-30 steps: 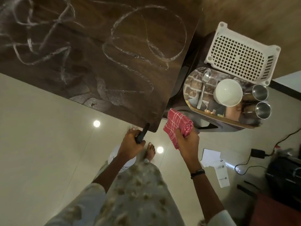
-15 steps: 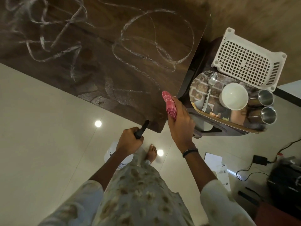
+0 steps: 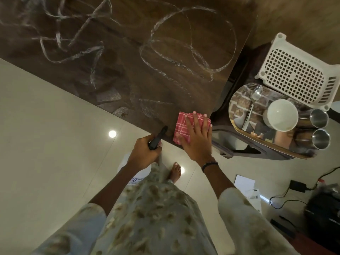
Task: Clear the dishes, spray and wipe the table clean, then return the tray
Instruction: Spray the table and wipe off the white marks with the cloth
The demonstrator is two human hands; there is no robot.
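Head view, wiping stage. The right hand (image 3: 197, 138) lies flat, fingers spread and straight, pressing a folded red checked cloth (image 3: 182, 128) onto the near corner of the dark table (image 3: 128, 74). The left hand (image 3: 144, 153) is curled round the black trigger head of a spray bottle (image 3: 135, 173), held just below the table edge; the white body hangs beneath the fist. Pale looping streaks (image 3: 191, 43) of sprayed liquid cover the tabletop, unwiped. The dishes are already off the table: a mirrored tray (image 3: 239, 100) on a stool to the right carries a spoon (image 3: 253, 105), a white bowl (image 3: 282, 115) and two steel cups (image 3: 320, 129), beside a white basket (image 3: 294, 74).

Handling, as judged: the cloth is soft, light and limp, so it probably bunches unless held down by a broad palm; a flat, spread hand suits it better than a pinch. The wet surface likely lets it slide readily. The tray looks rigid and slick, with loose, tippable ware, and is best lifted level by opposite rims.
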